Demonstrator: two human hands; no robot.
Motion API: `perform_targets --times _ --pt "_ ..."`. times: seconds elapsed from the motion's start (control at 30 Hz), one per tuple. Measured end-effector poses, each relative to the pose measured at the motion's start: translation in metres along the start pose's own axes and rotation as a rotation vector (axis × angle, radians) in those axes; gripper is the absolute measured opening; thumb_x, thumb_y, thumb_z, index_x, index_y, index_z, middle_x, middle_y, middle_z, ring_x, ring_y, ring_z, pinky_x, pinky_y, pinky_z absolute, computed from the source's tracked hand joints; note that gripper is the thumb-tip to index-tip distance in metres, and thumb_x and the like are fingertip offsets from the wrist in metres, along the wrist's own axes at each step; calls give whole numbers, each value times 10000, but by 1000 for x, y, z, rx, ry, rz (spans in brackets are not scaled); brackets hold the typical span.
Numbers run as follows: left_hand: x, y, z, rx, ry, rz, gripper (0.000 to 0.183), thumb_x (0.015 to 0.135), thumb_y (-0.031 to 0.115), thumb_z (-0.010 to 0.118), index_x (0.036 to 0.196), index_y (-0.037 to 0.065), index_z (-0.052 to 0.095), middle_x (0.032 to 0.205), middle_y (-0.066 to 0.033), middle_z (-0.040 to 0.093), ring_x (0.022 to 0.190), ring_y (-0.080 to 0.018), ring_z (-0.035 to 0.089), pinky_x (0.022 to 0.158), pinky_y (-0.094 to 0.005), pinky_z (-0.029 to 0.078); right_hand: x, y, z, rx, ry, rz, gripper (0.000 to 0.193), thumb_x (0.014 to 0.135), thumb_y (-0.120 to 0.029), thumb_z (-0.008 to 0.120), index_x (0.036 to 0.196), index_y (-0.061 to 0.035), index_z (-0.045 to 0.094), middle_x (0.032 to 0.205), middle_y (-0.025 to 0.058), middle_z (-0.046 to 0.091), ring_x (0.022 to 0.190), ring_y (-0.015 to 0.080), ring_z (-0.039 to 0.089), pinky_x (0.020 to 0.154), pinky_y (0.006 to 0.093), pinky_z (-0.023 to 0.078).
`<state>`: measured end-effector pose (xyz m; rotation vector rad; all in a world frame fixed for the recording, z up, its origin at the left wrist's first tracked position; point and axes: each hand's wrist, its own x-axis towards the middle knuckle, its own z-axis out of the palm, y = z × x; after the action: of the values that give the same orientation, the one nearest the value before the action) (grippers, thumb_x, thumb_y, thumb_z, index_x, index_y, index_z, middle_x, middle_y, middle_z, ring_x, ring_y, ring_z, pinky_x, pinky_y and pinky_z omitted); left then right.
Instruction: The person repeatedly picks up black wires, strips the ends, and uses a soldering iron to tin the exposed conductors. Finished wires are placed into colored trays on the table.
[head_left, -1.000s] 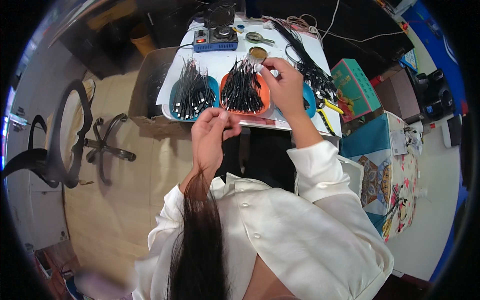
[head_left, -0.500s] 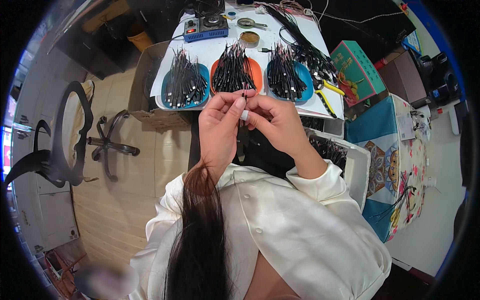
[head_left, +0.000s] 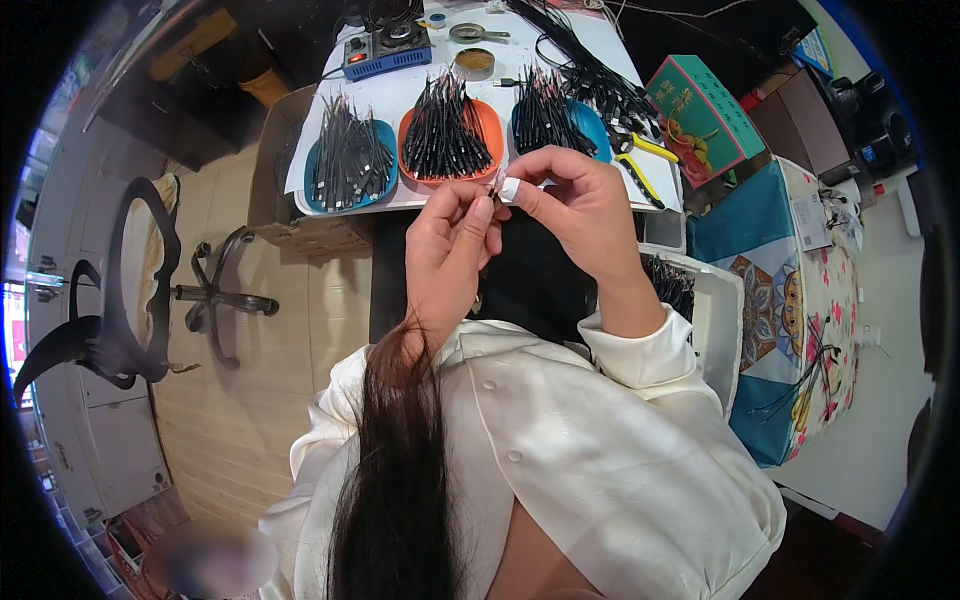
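Observation:
In front of my chest, over the table's near edge, both hands work close together. My left hand is closed, thumb and forefinger pinching a short black cable with thin wire ends pointing up. My right hand pinches at those wire ends; a white wrap covers its thumb tip. The fingers hide most of the cable. Just beyond, similar short black cables fill an orange tray, a blue tray on the left and another blue tray on the right.
A blue electric hot plate, a round tin and a magnifier-like round tool stand at the back. Yellow-handled pliers lie right of the trays, near a green box. A cardboard box adjoins the table's left side.
My right hand has lifted and turned slightly, its fingertips moving up to the wire ends. The left hand keeps its pinch on the cable. The view has shifted a little.

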<state>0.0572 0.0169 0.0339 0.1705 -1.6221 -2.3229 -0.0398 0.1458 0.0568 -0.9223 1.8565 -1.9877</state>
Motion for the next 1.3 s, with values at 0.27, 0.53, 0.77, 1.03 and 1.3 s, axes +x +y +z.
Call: perform_targets --times 0.27,0.53,0.77,1.03,1.3 --pt "-1 -1 -1 -305 -63 -22 130 983 139 512 1007 13 535 774 -15 527 564 -28 339 473 -175 241 -10 8 10 370 1 55 139 857 -30 678 982 19 643 895 53 666 792 87 609 701 208 481" --pt "0 3 -12 -455 -228 -185 122 967 127 527 1021 20 548 771 -36 521 555 -34 328 470 -171 235 -6 9 7 388 -58 103 131 881 -30 646 995 34 635 901 76 670 818 118 638 786 260 520" --pt "4 -4 -7 -451 -149 -197 145 976 158 511 961 17 542 736 -46 515 511 -52 309 471 -185 258 -4 23 4 532 -60 119 141 876 -44 659 997 24 639 905 66 670 778 112 636 724 244 525" --pt "16 -17 -10 -318 -207 -103 182 951 73 549 1094 -32 592 782 -30 561 636 -48 445 491 -175 291 -2 37 -7 714 -74 255 146 891 -57 643 1017 13 621 902 47 651 813 110 617 762 240 504" --pt "30 -34 -10 319 -137 123 160 900 20 622 1043 -46 646 794 -66 650 671 -87 592 568 -203 455 1 54 -15 934 -97 604 202 899 -123 613 1074 -68 528 945 27 589 787 117 588 663 239 463"
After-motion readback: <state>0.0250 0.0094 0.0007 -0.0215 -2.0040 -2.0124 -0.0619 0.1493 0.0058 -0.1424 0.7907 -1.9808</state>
